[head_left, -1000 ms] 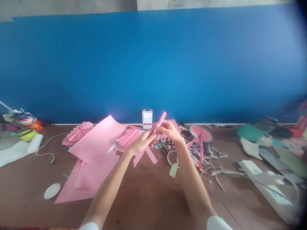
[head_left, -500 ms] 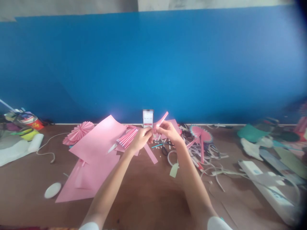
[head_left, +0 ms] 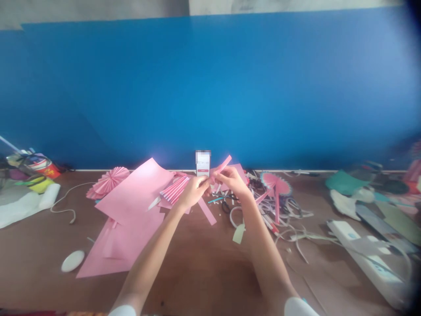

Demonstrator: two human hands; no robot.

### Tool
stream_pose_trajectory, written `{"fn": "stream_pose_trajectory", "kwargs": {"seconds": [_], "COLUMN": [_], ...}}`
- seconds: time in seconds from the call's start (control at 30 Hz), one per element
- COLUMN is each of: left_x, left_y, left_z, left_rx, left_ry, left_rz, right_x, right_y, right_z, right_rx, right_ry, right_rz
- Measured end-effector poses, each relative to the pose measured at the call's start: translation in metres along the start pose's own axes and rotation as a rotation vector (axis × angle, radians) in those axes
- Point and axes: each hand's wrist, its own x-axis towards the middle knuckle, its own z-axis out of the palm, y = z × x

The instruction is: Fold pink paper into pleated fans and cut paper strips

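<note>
My left hand point(head_left: 194, 192) and my right hand point(head_left: 232, 181) meet above the middle of a brown table point(head_left: 197, 272), both pinching a narrow pink paper strip point(head_left: 223, 163) that points up and to the right. Just left of my left hand lies a pleated pink-and-white paper fold point(head_left: 174, 190). Beneath my hands, a loose pink strip point(head_left: 207, 211) rests on the table. Large pink paper sheets point(head_left: 131, 193) spread to the left. An upright phone point(head_left: 203, 163), its screen blurred, stands behind my hands.
A pink paper rosette point(head_left: 110, 179) and a teal-edged pink paper fan point(head_left: 276, 184) lie among white paper scraps point(head_left: 292, 214). Black-handled scissors point(head_left: 225, 206) sit nearby. A white power strip point(head_left: 365, 259) lies right, a white mouse point(head_left: 73, 261) left, and a blue wall point(head_left: 210, 87) runs behind.
My hands have drawn slightly closer and higher. The strip's upper end has shifted up and to the right. A second pink strip below my left hand no longer shows.
</note>
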Motion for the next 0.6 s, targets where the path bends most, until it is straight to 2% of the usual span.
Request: {"fn": "stream_pose_trajectory", "kwargs": {"seconds": [0.2,0.4,0.6], "left_x": [-0.0022,-0.0019,-0.0011], "left_y": [0.0012,-0.0015,0.0003], "left_z": [-0.0001,-0.0011,-0.0008], "left_rx": [0.042,0.05,0.059], "left_ry": [0.018,0.021,0.022], "left_rz": [-0.002,0.011,-0.004], "right_x": [0.0002,-0.0002,0.0013], "right_y": [-0.0043,-0.0043,0.002], "right_z": [0.0012,0.0022,0.0009], "right_rx": [0.009,0.016,-0.057], "right_ry": [0.023,-0.104,-0.032], "right_rz": [-0.007,0.019,0.038]}}
